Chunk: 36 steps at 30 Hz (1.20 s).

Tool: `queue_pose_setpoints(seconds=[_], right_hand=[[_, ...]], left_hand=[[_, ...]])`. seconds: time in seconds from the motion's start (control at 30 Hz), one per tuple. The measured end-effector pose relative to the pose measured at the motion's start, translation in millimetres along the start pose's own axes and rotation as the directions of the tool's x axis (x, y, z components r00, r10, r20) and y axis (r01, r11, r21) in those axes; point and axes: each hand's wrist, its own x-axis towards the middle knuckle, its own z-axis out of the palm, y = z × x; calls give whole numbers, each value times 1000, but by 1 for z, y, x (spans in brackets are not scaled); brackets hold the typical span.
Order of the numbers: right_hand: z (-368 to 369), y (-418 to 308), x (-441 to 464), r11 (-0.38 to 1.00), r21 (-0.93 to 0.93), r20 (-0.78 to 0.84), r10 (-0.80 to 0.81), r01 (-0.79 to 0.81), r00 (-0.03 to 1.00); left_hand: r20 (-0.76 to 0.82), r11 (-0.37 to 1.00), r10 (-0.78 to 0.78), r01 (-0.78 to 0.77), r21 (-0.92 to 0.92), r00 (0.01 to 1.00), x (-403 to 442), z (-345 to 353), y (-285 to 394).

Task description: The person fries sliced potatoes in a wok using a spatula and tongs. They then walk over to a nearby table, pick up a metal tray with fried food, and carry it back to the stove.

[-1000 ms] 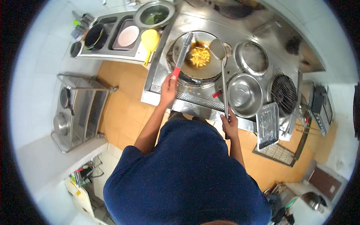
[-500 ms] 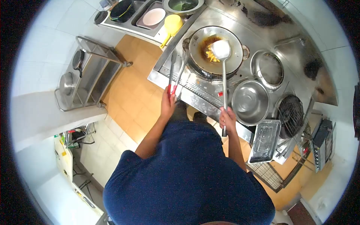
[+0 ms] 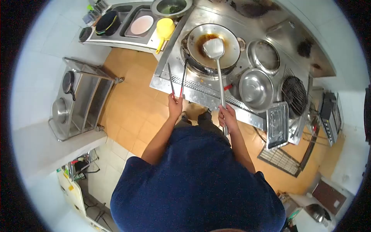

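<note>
My left hand (image 3: 175, 107) is closed around the red grips of a pair of tongs (image 3: 182, 79), whose dark arms are spread apart beside the wok with nothing between them. In my right hand (image 3: 228, 117) is the long metal handle of a wok spatula (image 3: 213, 48). The spatula's wide blade lies over the inside of a two-handled wok (image 3: 230, 45) on the stove. Brown liquid (image 3: 204, 38) pools in the wok around the blade; whatever is under the blade is hidden.
Right of the wok are a round pan (image 3: 263, 57), a steel bowl (image 3: 256, 89), a rectangular tray (image 3: 277, 127) and a black grill grate (image 3: 295, 94). A yellow dipper (image 3: 165, 29) sits by the sink (image 3: 125, 29) at upper left. A metal cart (image 3: 85, 104) stands left.
The tongs have spread wider apart and moved slightly left. The spatula blade has shifted in the wok, and the yellow-orange pieces seen beside it before are out of sight. The whole view has turned a little.
</note>
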Motion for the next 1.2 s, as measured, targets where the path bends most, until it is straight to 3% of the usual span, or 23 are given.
queue_pose_setpoints(seconds=[0.03, 0.17, 0.2, 0.3, 0.47, 0.57, 0.7, 0.73, 0.83, 0.93, 1.03, 1.2], right_hand=[[8, 5, -4, 1000, 11, -28, -13, 13, 1000], [44, 18, -28, 997, 7, -125, -71, 73, 990], [47, 22, -36, 997, -6, -147, -82, 82, 986], [46, 32, -50, 993, -15, -160, -118, 117, 980], [51, 40, -51, 999, 21, -155, -41, 45, 987], [56, 40, -46, 1000, -9, -156, -6, 5, 988], [57, 30, -44, 1000, 21, -42, -9, 10, 999], [55, 30, -42, 997, 76, 8, -5, 4, 1000], [44, 32, -33, 990, 131, 149, 22, -41, 989], [38, 28, -23, 991, 95, 235, 73, -98, 969], [21, 28, -16, 991, -9, 277, 131, -134, 952], [-15, 31, -23, 932, -150, 323, 361, -330, 875]], left_hand=[[59, 989, -127, 131, -68, 990, 3, -1, 4], [183, 935, -200, 243, -259, 963, 15, 5, -11], [248, 923, -266, 321, -214, 931, 16, 5, -3], [283, 793, -374, 462, -397, 883, 11, 17, 9], [659, 560, -301, 687, -464, 690, 7, 33, 2], [701, 366, -346, 778, -511, 624, -4, 43, 27], [741, 318, -338, 811, -491, 581, -14, 55, 23], [733, 329, -387, 826, -457, 560, -21, 53, 34], [785, 363, -316, 832, -419, 533, -45, 45, 55], [693, 536, -189, 664, -521, 696, -84, 36, 84], [701, 767, -40, 472, -436, 712, -105, 47, 77], [482, 780, -89, 362, -511, 872, -160, 75, 73]])
